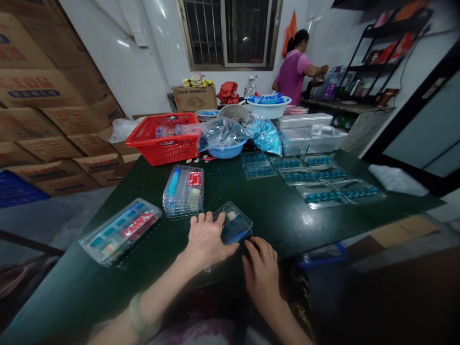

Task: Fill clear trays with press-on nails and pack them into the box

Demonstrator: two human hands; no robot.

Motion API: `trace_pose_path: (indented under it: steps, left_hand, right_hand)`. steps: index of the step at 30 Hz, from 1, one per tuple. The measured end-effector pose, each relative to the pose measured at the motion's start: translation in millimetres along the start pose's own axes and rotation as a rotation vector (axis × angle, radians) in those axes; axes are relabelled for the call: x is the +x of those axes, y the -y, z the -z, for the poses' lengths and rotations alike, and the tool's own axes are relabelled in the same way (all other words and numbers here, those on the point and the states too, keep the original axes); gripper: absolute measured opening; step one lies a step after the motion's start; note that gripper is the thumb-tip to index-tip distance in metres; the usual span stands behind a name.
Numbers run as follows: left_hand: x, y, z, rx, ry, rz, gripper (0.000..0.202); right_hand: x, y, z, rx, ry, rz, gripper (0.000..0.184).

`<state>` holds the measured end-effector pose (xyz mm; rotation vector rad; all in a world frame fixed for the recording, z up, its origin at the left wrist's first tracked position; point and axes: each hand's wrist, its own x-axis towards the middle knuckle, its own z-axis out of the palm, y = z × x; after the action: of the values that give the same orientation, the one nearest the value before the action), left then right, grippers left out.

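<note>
A clear plastic case (235, 221) with a blue item and small coloured pieces inside lies at the table's near side. My left hand (207, 238) rests over its left part, fingers spread and thumb stretched along the near edge. Close to the case's near right corner is my right hand (262, 268), fingers loosely bent and apart, with nothing visible in them. Whether its fingertips touch the corner I cannot tell. Left of the case stands a stack of filled clear trays (184, 190). Farther left, a pile of clear cases (122, 230) shows teal squares and a red patterned piece.
Clear trays with teal round pieces (323, 195) spread across the right side of the green table (276, 230). Behind stand a red basket (172, 149), a blue basin (227, 150) and stacked plastic trays (305, 136). A person (292, 72) stands at the back counter. Cardboard boxes (53, 96) line the left.
</note>
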<state>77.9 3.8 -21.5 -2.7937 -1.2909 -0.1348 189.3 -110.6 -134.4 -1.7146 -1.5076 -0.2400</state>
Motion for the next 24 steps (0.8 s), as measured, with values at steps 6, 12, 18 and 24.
trace_pose_path:
  steps: [6, 12, 18, 24]
  left_hand:
    - [2, 10, 1.8, 0.091, 0.070, -0.052, 0.075]
    - [10, 12, 7.7, 0.089, 0.125, -0.073, 0.079]
    - [5, 13, 5.0, 0.049, 0.201, -0.158, 0.080]
    - [-5, 16, -16.0, 0.049, 0.206, -0.163, 0.081]
  right_hand:
    - [3, 4, 2, -0.014, 0.030, -0.019, 0.028]
    - [3, 5, 3, -0.030, 0.037, -0.038, 0.025]
    - [5, 7, 7, -0.031, 0.069, -0.053, 0.024]
    - [2, 6, 2, -0.052, 0.055, -0.053, 0.023]
